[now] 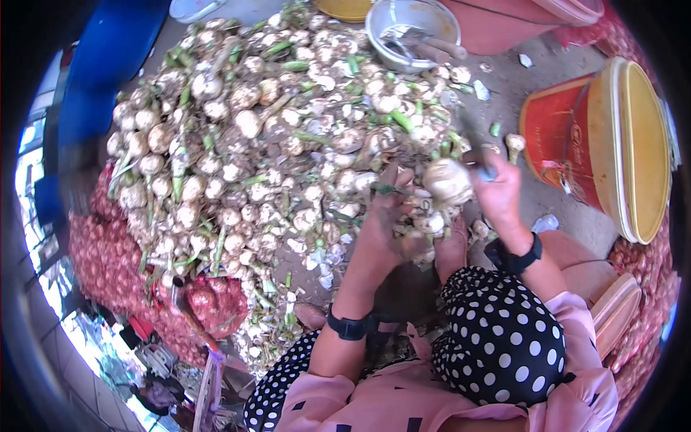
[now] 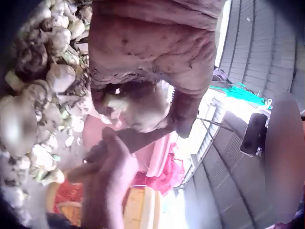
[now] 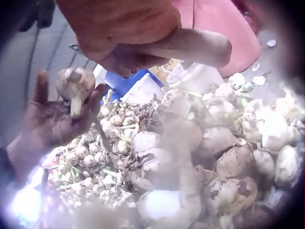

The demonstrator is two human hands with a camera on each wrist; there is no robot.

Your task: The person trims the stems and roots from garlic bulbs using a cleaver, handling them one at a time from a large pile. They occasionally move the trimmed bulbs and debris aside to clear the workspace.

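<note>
- Bulb pile (image 1: 237, 144) covers the left and middle of the floor (image 1: 518, 93), up to its far edge.
- Red bucket (image 1: 568, 144) lies on its side at the floor's right edge.
- Left hand (image 1: 381, 223) holds one bulb (image 1: 446, 180) over the pile's near right edge.
- Right hand (image 1: 498, 198) grips a knife (image 1: 481, 167) just beside that bulb.

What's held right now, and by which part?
Left hand holds a garlic bulb by its stalk end. Right hand grips what looks like a knife, by the handle.
</note>
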